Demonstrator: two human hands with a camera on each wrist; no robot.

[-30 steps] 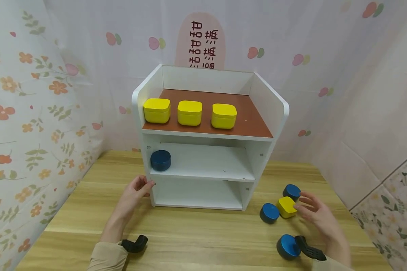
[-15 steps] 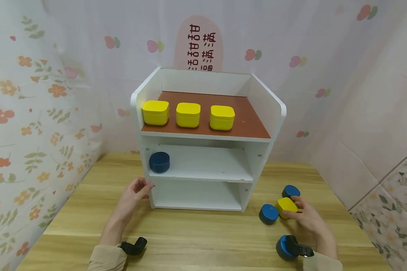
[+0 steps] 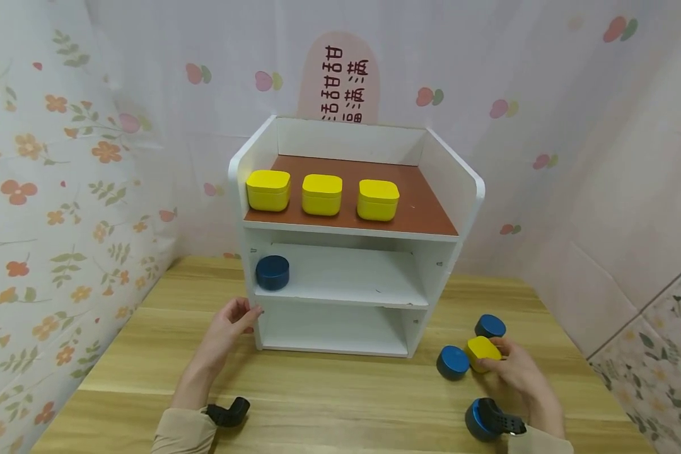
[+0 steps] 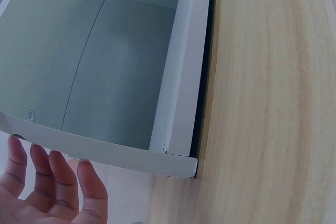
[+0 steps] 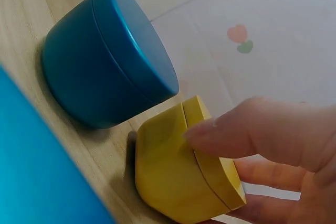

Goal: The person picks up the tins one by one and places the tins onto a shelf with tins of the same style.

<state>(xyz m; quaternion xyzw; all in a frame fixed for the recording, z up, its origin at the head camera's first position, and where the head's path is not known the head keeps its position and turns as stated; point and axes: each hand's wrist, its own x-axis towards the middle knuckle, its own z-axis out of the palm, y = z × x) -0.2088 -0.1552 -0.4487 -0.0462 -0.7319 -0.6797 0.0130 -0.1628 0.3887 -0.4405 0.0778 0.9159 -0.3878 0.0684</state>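
The right hand (image 3: 519, 372) is at the yellow container (image 3: 481, 353), which stands on the bench (image 3: 340, 403) to the right of the white shelf unit (image 3: 451, 183). Its grip is clamped on that container, the thumb lying across the seam near the lid and the fingers round the other side, partly hidden from the wrist camera. The left hand (image 3: 227, 325) is at the shelf unit's left side panel, with its thumb at the front edge and its fingertips against the panel; the digits are loosely bent, and that grip is apart. Three blue tins are noted on the bench: a rear tin (image 3: 490, 326) just behind the yellow container, a left tin (image 3: 453, 362) just beside it, and a near tin (image 3: 477, 424) partly covered by the black wrist device (image 3: 502, 420). Whether the yellow container touches either neighbour cannot be determined. On the brown top board (image 3: 352, 165) three further yellow boxes stand upright in a row near the front edge, apart from each other: a left box (image 3: 268, 190), a middle box (image 3: 321, 195) and a right box (image 3: 378, 200). A dark blue tin (image 3: 272, 272) stands at the left end of the middle shelf (image 3: 346, 271). Both sleeves are beige. A printed cloth (image 3: 204, 157) with fruit and flower motifs hangs behind the bench.
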